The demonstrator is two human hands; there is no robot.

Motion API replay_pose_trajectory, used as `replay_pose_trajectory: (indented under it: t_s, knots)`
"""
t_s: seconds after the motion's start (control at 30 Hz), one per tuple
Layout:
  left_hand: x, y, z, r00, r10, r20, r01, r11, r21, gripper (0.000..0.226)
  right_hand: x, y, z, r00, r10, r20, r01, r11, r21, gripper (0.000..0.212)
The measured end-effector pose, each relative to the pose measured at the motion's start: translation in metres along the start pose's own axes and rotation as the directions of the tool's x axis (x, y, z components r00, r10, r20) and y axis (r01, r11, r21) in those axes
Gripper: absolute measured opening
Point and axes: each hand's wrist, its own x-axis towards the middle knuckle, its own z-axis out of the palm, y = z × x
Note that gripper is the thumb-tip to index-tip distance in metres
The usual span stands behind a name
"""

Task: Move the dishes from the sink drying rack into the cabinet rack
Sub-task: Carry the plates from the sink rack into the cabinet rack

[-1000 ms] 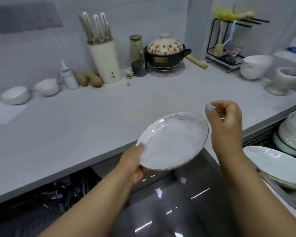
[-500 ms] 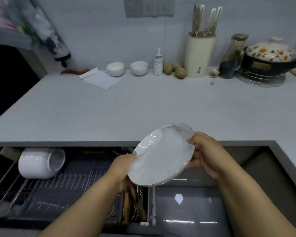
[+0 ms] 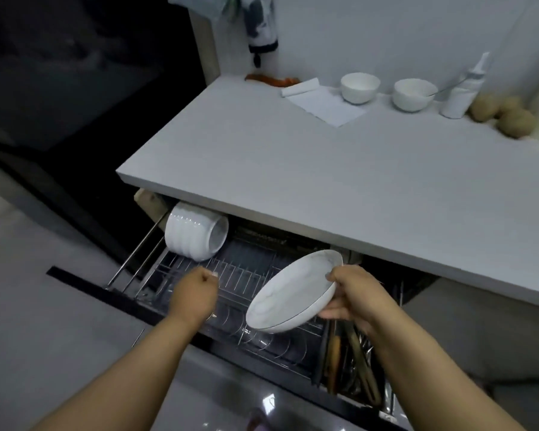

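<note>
A white marbled plate (image 3: pixel 288 293) with a thin gold rim is tilted above the pulled-out cabinet rack (image 3: pixel 237 275), a wire rack with upright prongs. My right hand (image 3: pixel 355 293) grips the plate by its right edge, thumb on top. My left hand (image 3: pixel 196 293) hovers over the rack to the left of the plate, fingers curled, holding nothing. A white ribbed jar (image 3: pixel 193 231) lies on its side at the rack's far left corner.
The grey counter (image 3: pixel 324 169) overhangs the rack. On its back edge stand two white bowls (image 3: pixel 360 87), a white bottle (image 3: pixel 461 91), potatoes (image 3: pixel 504 115) and a paper sheet (image 3: pixel 324 104). Cutlery and chopsticks (image 3: pixel 352 353) fill the drawer's right compartment.
The view swung left and down from the counter to the open cabinet rack. My left hand let go of the plate and moved left; my right hand now holds it alone, lower.
</note>
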Motion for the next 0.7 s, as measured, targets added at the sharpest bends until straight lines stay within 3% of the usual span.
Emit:
replay_pose_trajectory:
  t_s: [0.17,0.37,0.7]
  knots:
    - [0.040,-0.045,-0.028,0.989,0.140,0.049,-0.148,0.952,0.268,0.029,0.058,0.011,0.077,0.999,-0.016,-0.028,0.014,0.996,-0.085,0.035]
    - [0.071,-0.069,-0.036,0.967,0.212,0.140,-0.254,0.819,0.515,0.052,0.112,0.003,0.144,0.999,-0.004,-0.033,0.000,0.995,-0.096,0.035]
    - [0.082,-0.080,-0.033,0.957,0.240,0.161,-0.289,0.824,0.487,0.060,0.192,-0.015,0.213,0.995,-0.003,-0.097,-0.014,0.984,-0.177,0.051]
